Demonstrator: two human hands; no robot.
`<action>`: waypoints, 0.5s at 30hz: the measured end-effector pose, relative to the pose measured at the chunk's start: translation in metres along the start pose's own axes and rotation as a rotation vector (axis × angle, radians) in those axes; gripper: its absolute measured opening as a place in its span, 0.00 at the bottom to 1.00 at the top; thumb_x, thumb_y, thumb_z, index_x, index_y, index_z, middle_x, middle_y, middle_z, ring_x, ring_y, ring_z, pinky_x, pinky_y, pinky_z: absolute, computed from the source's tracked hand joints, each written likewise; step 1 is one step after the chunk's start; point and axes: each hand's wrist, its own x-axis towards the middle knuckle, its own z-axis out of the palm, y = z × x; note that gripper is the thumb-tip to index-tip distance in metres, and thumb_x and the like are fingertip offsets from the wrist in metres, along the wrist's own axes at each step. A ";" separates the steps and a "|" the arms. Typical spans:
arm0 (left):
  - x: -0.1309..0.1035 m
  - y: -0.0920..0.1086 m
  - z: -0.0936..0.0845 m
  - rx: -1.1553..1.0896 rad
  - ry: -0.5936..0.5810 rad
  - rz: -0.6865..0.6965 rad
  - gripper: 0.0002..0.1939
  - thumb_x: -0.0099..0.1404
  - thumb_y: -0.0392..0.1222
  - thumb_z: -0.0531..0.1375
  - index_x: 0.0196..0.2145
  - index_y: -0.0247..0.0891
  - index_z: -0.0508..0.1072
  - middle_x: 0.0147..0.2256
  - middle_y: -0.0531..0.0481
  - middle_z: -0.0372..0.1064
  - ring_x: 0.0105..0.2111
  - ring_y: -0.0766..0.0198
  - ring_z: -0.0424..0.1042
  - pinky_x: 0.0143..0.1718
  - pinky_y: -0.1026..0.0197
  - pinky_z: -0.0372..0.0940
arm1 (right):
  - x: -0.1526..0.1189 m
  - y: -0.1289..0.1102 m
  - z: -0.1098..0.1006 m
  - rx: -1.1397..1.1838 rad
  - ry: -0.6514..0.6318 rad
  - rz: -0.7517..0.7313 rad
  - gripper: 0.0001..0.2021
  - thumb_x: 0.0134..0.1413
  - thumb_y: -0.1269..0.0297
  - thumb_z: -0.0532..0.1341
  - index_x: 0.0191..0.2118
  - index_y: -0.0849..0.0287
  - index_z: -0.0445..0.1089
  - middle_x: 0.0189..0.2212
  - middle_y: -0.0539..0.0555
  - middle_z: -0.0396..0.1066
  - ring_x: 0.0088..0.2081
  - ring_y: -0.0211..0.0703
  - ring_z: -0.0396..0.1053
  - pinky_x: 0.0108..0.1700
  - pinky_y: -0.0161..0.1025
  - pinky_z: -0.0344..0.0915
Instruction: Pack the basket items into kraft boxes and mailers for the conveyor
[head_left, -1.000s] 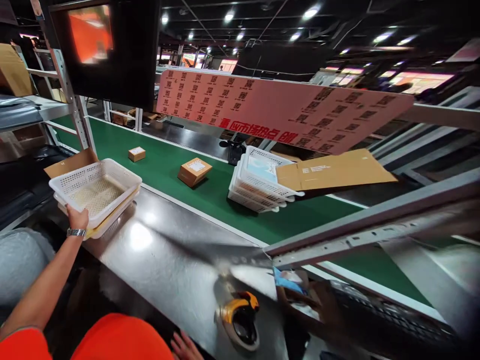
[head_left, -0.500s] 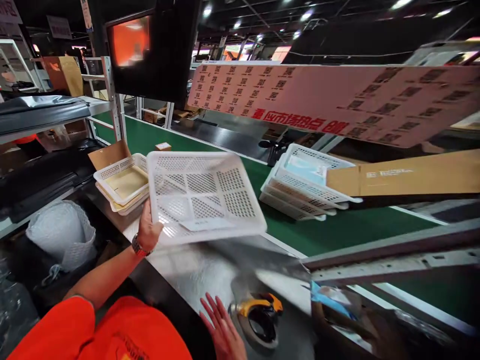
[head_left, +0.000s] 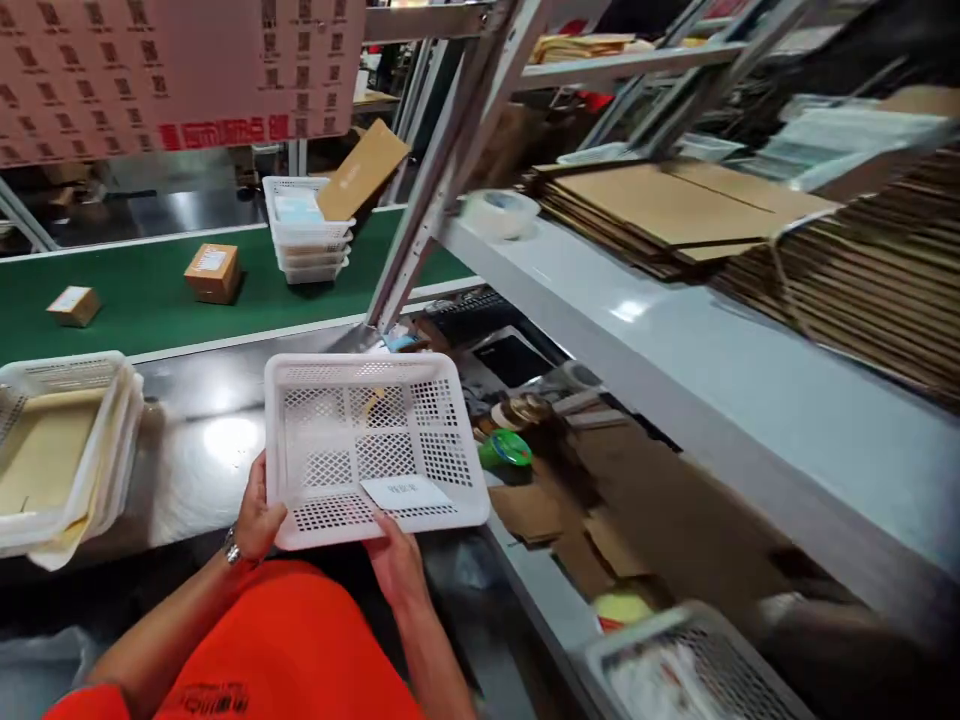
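A white perforated plastic basket (head_left: 379,450) is held tilted toward me, above the front of the metal worktop (head_left: 199,455). My left hand (head_left: 259,515) grips its left rim, thumb on the near side. At the basket's lower edge, my right hand (head_left: 396,560) has its thumb over the rim and its other fingers hidden underneath. A white paper slip (head_left: 405,491) with printed characters lies inside, close to the right thumb. To the left stands a stack of white baskets (head_left: 112,370) with a yellowish envelope (head_left: 49,445) in the top one.
Behind the worktop runs a green conveyor belt (head_left: 150,305) with small cartons (head_left: 214,273) and stacked white baskets (head_left: 311,235). On the right, a metal upright (head_left: 450,150) and a shelf (head_left: 637,320) hold tape rolls (head_left: 499,213) and flat cardboard (head_left: 675,200). Another basket (head_left: 697,625) sits low right.
The view has swung right, toward the shelf. My left hand still holds the basket. My right hand, earlier spread out near a tape dispenser, now grips the basket's lower edge.
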 end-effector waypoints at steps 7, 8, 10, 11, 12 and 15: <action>-0.002 0.025 -0.071 -0.013 0.162 0.063 0.52 0.52 0.40 0.67 0.74 0.40 0.61 0.66 0.37 0.72 0.63 0.45 0.74 0.69 0.45 0.71 | 0.018 0.037 0.053 -0.187 -0.211 0.051 0.27 0.47 0.50 0.83 0.53 0.52 0.84 0.53 0.56 0.87 0.58 0.61 0.82 0.57 0.53 0.83; -0.004 0.035 -0.087 -0.027 0.260 0.086 0.52 0.52 0.41 0.68 0.74 0.40 0.61 0.65 0.37 0.73 0.61 0.45 0.76 0.66 0.45 0.73 | 0.025 0.041 0.072 -0.238 -0.302 0.068 0.28 0.47 0.47 0.83 0.53 0.52 0.84 0.53 0.57 0.86 0.58 0.61 0.82 0.56 0.54 0.83; -0.010 0.056 -0.119 -0.063 0.464 0.124 0.52 0.52 0.43 0.69 0.74 0.39 0.61 0.63 0.37 0.75 0.59 0.44 0.78 0.62 0.46 0.76 | 0.044 0.045 0.115 -0.359 -0.509 0.108 0.32 0.43 0.44 0.84 0.52 0.53 0.84 0.55 0.61 0.86 0.58 0.64 0.82 0.53 0.54 0.83; -0.014 0.066 -0.135 -0.084 0.569 0.138 0.53 0.52 0.43 0.70 0.74 0.40 0.61 0.61 0.37 0.76 0.58 0.43 0.79 0.61 0.46 0.77 | 0.057 0.046 0.136 -0.420 -0.602 0.124 0.34 0.39 0.44 0.86 0.53 0.52 0.84 0.56 0.61 0.85 0.58 0.64 0.81 0.52 0.54 0.83; -0.019 0.075 -0.151 -0.107 0.671 0.147 0.53 0.51 0.43 0.71 0.73 0.40 0.61 0.60 0.38 0.77 0.58 0.42 0.80 0.59 0.46 0.78 | 0.072 0.045 0.156 -0.475 -0.671 0.133 0.37 0.37 0.44 0.86 0.55 0.51 0.83 0.58 0.61 0.84 0.58 0.64 0.82 0.51 0.54 0.83; -0.038 0.093 -0.198 -0.145 0.965 0.144 0.50 0.50 0.43 0.71 0.71 0.45 0.65 0.56 0.43 0.80 0.54 0.42 0.82 0.55 0.44 0.80 | 0.133 0.039 0.216 -0.600 -0.665 0.104 0.47 0.33 0.49 0.87 0.64 0.48 0.79 0.61 0.61 0.82 0.55 0.59 0.83 0.53 0.55 0.83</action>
